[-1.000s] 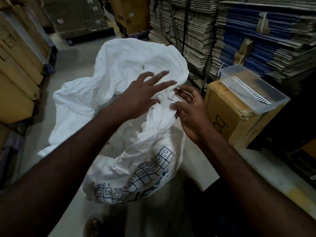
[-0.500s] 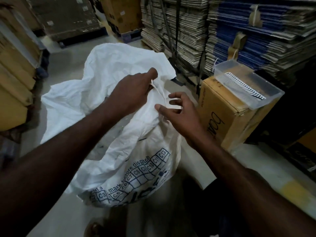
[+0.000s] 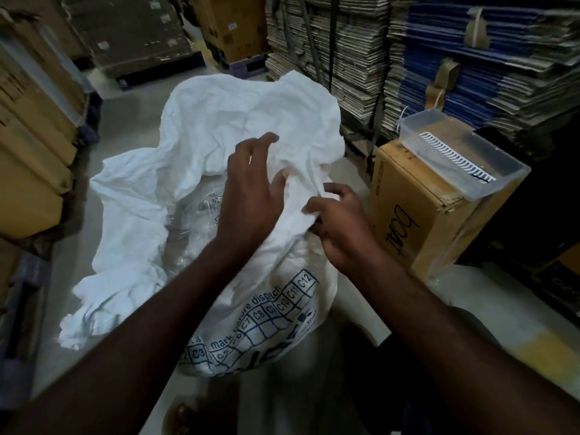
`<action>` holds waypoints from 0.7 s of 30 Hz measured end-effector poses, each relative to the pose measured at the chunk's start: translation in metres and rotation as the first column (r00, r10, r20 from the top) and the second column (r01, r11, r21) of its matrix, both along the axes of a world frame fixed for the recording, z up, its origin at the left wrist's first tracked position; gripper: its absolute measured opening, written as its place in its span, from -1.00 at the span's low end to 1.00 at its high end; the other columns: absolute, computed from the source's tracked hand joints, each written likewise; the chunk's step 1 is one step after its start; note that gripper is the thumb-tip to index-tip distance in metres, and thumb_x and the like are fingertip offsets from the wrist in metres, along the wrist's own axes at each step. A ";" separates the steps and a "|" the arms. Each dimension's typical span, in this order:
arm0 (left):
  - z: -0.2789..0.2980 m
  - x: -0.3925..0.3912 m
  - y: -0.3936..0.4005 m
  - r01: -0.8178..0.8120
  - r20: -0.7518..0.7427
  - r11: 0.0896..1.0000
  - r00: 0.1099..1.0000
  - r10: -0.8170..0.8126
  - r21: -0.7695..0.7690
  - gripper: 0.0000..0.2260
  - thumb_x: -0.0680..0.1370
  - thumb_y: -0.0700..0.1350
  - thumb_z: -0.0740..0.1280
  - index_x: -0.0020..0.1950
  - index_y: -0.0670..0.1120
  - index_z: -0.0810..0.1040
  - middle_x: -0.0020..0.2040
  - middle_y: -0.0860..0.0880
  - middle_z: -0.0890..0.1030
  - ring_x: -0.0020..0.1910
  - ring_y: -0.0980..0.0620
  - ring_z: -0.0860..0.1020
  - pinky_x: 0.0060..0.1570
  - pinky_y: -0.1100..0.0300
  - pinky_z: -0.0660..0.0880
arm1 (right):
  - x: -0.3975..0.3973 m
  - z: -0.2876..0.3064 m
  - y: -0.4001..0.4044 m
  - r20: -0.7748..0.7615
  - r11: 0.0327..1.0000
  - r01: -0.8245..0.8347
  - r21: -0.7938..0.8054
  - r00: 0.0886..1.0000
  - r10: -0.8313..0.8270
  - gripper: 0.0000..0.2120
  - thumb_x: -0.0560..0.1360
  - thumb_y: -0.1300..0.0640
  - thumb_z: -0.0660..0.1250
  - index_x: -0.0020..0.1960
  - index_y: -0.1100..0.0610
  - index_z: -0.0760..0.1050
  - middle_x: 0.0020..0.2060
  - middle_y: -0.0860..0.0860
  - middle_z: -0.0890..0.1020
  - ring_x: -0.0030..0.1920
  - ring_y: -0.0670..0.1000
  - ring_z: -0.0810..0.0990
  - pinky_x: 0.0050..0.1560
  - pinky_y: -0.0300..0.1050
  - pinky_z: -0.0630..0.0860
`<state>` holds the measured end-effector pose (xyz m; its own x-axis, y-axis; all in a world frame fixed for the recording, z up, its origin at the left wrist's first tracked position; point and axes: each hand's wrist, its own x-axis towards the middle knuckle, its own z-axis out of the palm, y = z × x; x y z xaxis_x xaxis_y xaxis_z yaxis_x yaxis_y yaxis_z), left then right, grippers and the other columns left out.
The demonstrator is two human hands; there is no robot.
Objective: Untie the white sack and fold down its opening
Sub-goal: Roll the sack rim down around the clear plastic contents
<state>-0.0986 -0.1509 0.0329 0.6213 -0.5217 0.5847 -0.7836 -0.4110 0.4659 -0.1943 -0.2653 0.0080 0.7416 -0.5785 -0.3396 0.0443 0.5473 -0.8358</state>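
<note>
The white sack (image 3: 251, 127) stands on the pale floor (image 3: 131, 130) in the middle of the frame, crumpled, with a blue printed grid of boxes marked C3 to C12 on its lower front. Its mouth gapes at centre left, and clear plastic wrapping (image 3: 201, 221) shows inside. A loose flap of the sack's cloth spills toward the lower left of the frame.

The left hand (image 3: 251, 196) reaches in from the lower left and hovers over the bunched neck of the sack, fingers spread wide and slightly curled, the thumb side touching the cloth; it grips nothing that can be seen. The right hand (image 3: 339, 221) comes from the lower right and sits just beside the left, pinching a fold of the sack's white cloth between thumb and fingers at the neck. Whether a tie or string is in that pinch cannot be told.

To the right of the sack, a brown cardboard box (image 3: 417, 215) with dark lettering stands on the floor, and a clear plastic tray (image 3: 464, 155) rests on top of it. Behind them, in the upper right, flattened cartons are stacked in blue and grey piles (image 3: 470, 67). More brown cartons (image 3: 31, 146) line the left edge of the frame.
</note>
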 end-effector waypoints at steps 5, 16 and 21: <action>-0.023 -0.047 0.026 0.109 -0.047 0.986 0.994 -0.103 0.126 -0.40 0.58 0.15 0.52 0.52 -0.03 0.42 0.35 0.02 0.49 0.30 0.01 0.53 0.21 0.04 0.60 | -0.004 0.010 -0.019 0.195 0.993 0.015 0.119 0.980 -0.038 -0.69 0.63 0.34 0.37 0.36 0.32 0.52 0.16 0.29 0.73 0.19 0.27 0.73 0.21 0.17 0.68; -0.049 -0.071 0.033 0.022 0.041 0.991 0.999 -0.028 0.134 -0.51 0.54 -0.11 0.48 0.44 -0.10 0.46 0.32 -0.09 0.50 0.24 -0.13 0.52 0.16 -0.09 0.57 | 0.005 0.009 -0.015 -0.069 0.972 -0.063 -0.228 0.996 0.049 -0.72 0.72 0.03 0.31 0.21 0.22 0.64 0.06 0.16 0.77 0.10 0.18 0.76 0.26 0.27 0.65; -0.016 -0.045 0.039 0.305 0.006 0.935 0.950 -0.311 0.183 -0.41 0.57 -0.07 0.34 0.60 -0.09 0.36 0.59 -0.09 0.35 0.57 -0.08 0.33 0.51 -0.19 0.32 | 0.009 0.007 -0.018 -0.184 0.888 -0.148 -0.436 0.980 0.073 -0.69 0.67 -0.08 0.32 0.24 0.12 0.62 0.05 0.11 0.75 0.09 0.14 0.75 0.14 0.17 0.68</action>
<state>-0.1433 -0.1115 0.0165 0.3950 -0.7814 0.4831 -0.8989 -0.2202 0.3787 -0.1850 -0.2830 0.0154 0.7679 -0.6137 -0.1834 -0.1472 0.1096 -0.9830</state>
